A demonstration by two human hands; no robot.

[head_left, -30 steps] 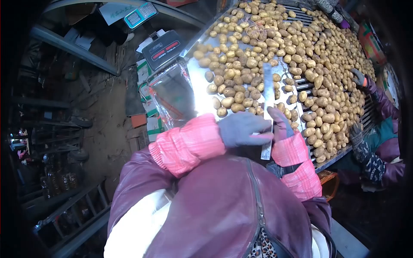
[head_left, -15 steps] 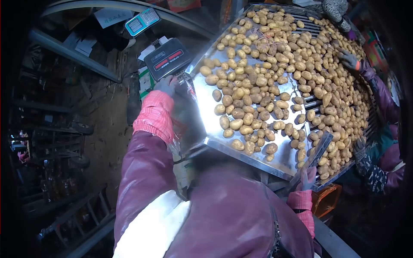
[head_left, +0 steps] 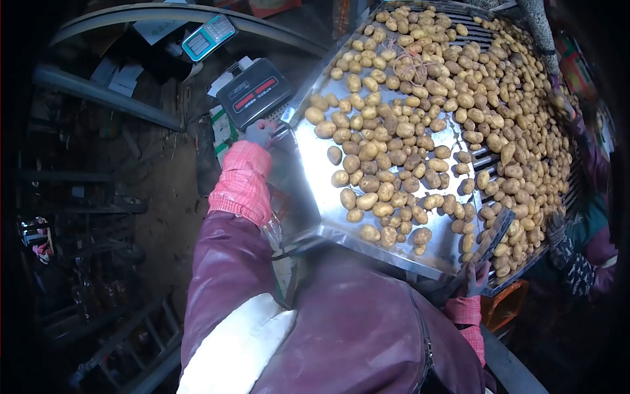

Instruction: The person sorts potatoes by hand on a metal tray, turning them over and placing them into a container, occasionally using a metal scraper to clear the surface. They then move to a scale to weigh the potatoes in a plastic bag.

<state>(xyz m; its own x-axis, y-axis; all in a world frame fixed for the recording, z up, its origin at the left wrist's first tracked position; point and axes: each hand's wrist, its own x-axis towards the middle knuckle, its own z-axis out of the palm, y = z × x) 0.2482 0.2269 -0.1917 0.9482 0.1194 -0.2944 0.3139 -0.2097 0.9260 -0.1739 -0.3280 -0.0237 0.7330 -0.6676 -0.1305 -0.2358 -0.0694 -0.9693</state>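
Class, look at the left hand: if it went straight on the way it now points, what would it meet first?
Probably the scale, whose near edge lies just beyond the left hand in the picture, though their heights are hard to compare from this view.

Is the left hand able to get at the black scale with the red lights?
Probably yes. The left hand is close beside the scale, with nothing seen between them. It's at the corner of the tray, but I can't tell if it's gripping something.
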